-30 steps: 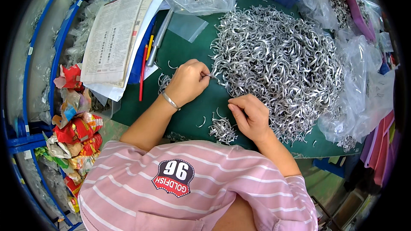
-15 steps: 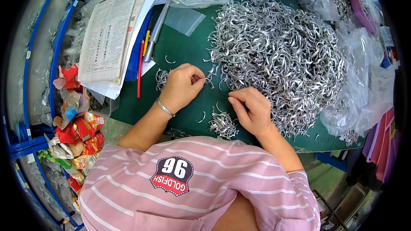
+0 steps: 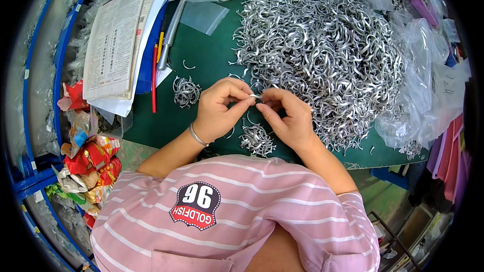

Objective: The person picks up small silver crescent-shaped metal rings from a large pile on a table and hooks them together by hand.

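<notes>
My left hand [image 3: 222,108] and my right hand [image 3: 290,121] meet over the green table, fingertips pinched. Between them is a small curved silver metal strip [image 3: 257,96], mostly hidden by the fingers. Just beyond my right hand spreads a large heap of similar curved metal strips [image 3: 322,60]. A small pile of strips [image 3: 186,92] lies left of my left hand. Another small pile [image 3: 257,140] sits below the hands, near the table's front edge. One loose strip [image 3: 189,65] rests beyond the left pile.
Left on the table [image 3: 146,133] are a newspaper [image 3: 113,45] on papers, a red pencil [image 3: 155,80], a yellow pencil [image 3: 160,45] and a tapered metal rod [image 3: 172,32]. A flat clear bag [image 3: 204,17] lies beyond. Plastic bags [image 3: 418,80] line the right side; blue shelving [image 3: 30,70] stands left.
My hands have come together from apart, and a metal strip now shows between their fingertips. The view has shifted slightly.
</notes>
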The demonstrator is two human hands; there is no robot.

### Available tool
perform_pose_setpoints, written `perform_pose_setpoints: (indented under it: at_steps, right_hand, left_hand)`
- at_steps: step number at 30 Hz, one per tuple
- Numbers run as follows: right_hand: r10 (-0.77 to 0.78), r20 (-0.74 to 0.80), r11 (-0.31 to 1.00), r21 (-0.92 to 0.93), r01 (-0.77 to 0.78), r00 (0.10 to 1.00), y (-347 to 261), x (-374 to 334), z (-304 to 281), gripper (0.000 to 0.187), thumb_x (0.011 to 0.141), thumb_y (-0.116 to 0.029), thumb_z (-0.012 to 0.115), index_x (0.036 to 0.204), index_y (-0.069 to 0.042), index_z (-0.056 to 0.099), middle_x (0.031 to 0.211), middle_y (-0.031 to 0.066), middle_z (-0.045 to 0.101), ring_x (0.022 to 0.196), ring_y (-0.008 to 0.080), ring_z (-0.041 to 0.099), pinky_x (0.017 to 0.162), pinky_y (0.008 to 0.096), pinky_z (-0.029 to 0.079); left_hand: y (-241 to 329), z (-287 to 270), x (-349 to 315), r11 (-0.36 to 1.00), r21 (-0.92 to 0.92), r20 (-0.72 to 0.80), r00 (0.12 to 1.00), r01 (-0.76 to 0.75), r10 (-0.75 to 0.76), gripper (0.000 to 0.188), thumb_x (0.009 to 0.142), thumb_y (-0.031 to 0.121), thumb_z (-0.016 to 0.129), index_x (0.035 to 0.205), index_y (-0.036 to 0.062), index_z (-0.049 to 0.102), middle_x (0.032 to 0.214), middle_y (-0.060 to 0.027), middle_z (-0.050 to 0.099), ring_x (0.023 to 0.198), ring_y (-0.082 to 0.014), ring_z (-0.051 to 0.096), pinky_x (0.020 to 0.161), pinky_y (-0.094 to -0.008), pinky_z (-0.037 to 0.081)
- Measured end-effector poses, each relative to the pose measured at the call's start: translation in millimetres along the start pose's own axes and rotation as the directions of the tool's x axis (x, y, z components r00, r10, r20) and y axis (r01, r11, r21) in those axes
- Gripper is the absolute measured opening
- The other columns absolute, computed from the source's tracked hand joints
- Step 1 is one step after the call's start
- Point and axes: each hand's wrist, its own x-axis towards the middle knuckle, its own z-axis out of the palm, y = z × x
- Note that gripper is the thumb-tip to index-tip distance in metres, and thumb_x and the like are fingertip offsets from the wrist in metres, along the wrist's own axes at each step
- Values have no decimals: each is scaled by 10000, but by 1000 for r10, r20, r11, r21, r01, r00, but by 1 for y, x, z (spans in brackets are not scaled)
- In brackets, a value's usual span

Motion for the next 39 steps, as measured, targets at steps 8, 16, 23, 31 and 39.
perform_pose_setpoints:
  at_steps: [8, 16, 23, 31, 39]
  right_hand:
    - [62, -46, 998, -23, -63, 997, 2, -1, 2, 267, 807, 21, 713, 1051, 7, 605, 829, 105, 659, 683, 154, 656, 604, 254, 539]
    - [-9, -57, 1000, -5, 8, 998, -3, 3, -1, 219, 802, 34, 702, 1008, 1, 637, 908, 123, 636, 714, 194, 649, 591, 269, 519]
    - [-116, -16, 986, -119, 114, 993, 4, 4, -3, 206, 796, 32, 702, 993, -2, 652, 890, 125, 642, 732, 251, 642, 613, 309, 518]
    - [-93, -17, 996, -9, 93, 996, 1, 2, -4, 165, 779, 24, 727, 924, 3, 650, 816, 114, 649, 665, 239, 637, 579, 305, 507]
    - [-241, -7, 964, -119, 238, 971, -3, 3, -7, 187, 788, 49, 708, 955, -3, 642, 831, 118, 650, 691, 227, 643, 593, 294, 513]
  left_hand:
    - [-5, -4, 2, 983, -127, -4, 991, 136, -137, 149, 804, -126, 666, 843, -7, 585, 984, -108, 594, 868, -157, 638, 763, -273, 557]
    - [-1, -3, 4, 827, -435, 85, 931, 355, -355, 161, 789, -119, 683, 820, -1, 579, 930, -120, 602, 806, -186, 665, 765, -297, 579]
    - [-1, -7, 5, 735, -565, 159, 923, 375, -349, 147, 823, -67, 679, 818, 24, 564, 916, -120, 609, 790, -207, 674, 721, -313, 573]
    - [-7, -13, 3, 490, -741, 301, 880, 459, -368, 109, 865, 20, 679, 897, 30, 575, 931, -100, 642, 805, -203, 682, 739, -312, 565]
    - [2, -10, 6, 558, -598, 283, 803, 575, -524, 213, 901, 68, 655, 1091, 8, 579, 925, -88, 654, 802, -170, 669, 713, -290, 558]
